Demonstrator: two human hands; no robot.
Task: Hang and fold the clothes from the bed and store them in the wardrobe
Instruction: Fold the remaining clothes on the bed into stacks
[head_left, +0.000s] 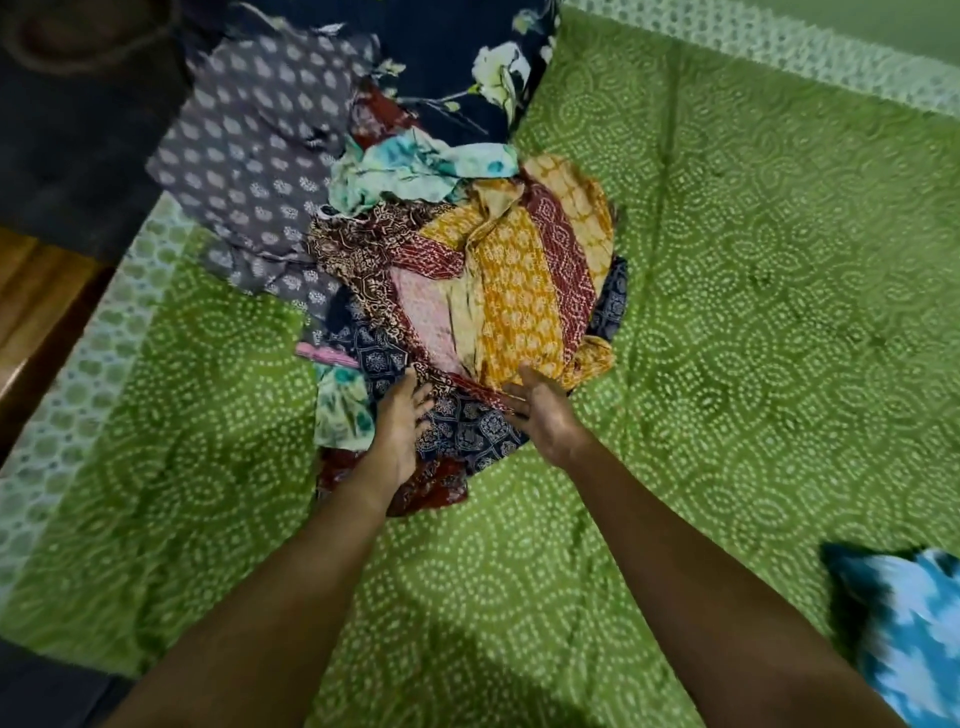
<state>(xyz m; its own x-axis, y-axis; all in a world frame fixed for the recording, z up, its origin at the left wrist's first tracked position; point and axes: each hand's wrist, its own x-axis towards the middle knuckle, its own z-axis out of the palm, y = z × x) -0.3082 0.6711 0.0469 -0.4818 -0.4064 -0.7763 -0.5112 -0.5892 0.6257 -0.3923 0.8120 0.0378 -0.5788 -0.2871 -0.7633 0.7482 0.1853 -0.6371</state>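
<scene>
Item 1: pile of clothes (467, 270), unfolded and loose, on the bed toward its far left corner, its grey printed garment (249, 145) reaching the bed's left edge.
- Top: yellow-and-maroon garment (519, 280), crumpled.
- Near edge of the pile: navy block-print garment (467, 421), partly under the yellow one.
- Far side: navy floral garment (457, 62) and a teal-and-white garment (415, 166).

Item 2: your left hand (400, 415), fingers spread and fairly straight, rests flat on the navy block-print garment at the pile's near edge; it pinches nothing.

Item 3: your right hand (545, 410), palm turned inward, fingers straight and close together, with its fingertips at the near hem of the yellow-and-maroon garment. You hold nothing in it; whether it touches the cloth cannot be told.

Item 4: green dotted bedsheet (753, 312), covering the bed, with a pale printed border along the left and far edges.

Item 5: 1 blue-and-white pillow (909, 623), on the sheet at the near side, right of your right arm, well apart from the pile.

Item 6: brown wooden surface (31, 312), beyond the bed's left edge.
</scene>
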